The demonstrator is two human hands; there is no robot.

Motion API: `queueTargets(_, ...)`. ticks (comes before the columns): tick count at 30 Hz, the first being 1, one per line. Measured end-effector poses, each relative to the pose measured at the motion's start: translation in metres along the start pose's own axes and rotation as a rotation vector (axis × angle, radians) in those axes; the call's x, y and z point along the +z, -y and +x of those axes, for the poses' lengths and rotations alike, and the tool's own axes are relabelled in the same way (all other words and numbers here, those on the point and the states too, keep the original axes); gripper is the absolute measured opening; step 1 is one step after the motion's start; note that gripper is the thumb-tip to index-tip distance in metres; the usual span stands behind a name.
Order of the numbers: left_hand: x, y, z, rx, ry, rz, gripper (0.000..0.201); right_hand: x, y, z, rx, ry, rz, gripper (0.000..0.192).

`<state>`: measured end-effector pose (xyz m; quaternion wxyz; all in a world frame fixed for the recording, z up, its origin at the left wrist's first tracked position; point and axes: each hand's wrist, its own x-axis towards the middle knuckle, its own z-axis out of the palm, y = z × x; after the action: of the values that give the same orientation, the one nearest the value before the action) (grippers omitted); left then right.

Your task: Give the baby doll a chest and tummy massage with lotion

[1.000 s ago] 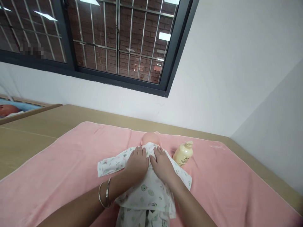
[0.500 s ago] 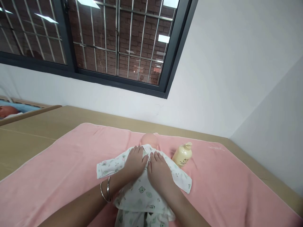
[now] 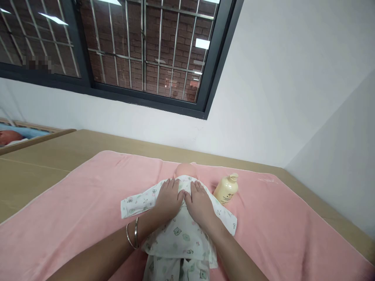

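Observation:
A baby doll lies on a pink blanket (image 3: 96,203), dressed in a white printed top (image 3: 178,232) and matching trousers (image 3: 164,269). The smooth back or crown of its head (image 3: 185,170) shows above the collar; which side faces up I cannot tell. My left hand (image 3: 170,199) rests flat on the upper left of the top, fingers extended toward the collar. On the upper right lies my right hand (image 3: 200,205), also flat, its thumb near the left thumb. Both sleeves spread out sideways. A pale yellow pump bottle (image 3: 226,189) stands just beyond the right sleeve.
The blanket covers a tan tabletop (image 3: 88,142) that meets a white wall (image 3: 258,97). A dark-framed window (image 3: 146,95) with metal bars is above. At the far left, a reddish rounded thing (image 3: 10,136) lies on blue cloth behind a wooden edge.
My right hand has shifted slightly on the doll's upper top, and its thumb has come nearer the left thumb. The left hand stays almost in place. The view has tilted a little.

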<state>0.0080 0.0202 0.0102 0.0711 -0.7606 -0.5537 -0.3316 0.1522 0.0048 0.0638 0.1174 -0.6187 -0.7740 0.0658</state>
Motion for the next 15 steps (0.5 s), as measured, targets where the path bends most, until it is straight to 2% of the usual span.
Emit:
queueTargets(9,-0.003,-0.001,0.003,-0.020,0.023,0.036,0.036,-0.001,-0.003,0.002,-0.001,0.015,0.019,0.063)
queueTargets(15,0.000,-0.017,-0.011,-0.051,0.022,0.139,0.040,-0.008,-0.013,0.007,-0.013,0.067,0.097,0.065)
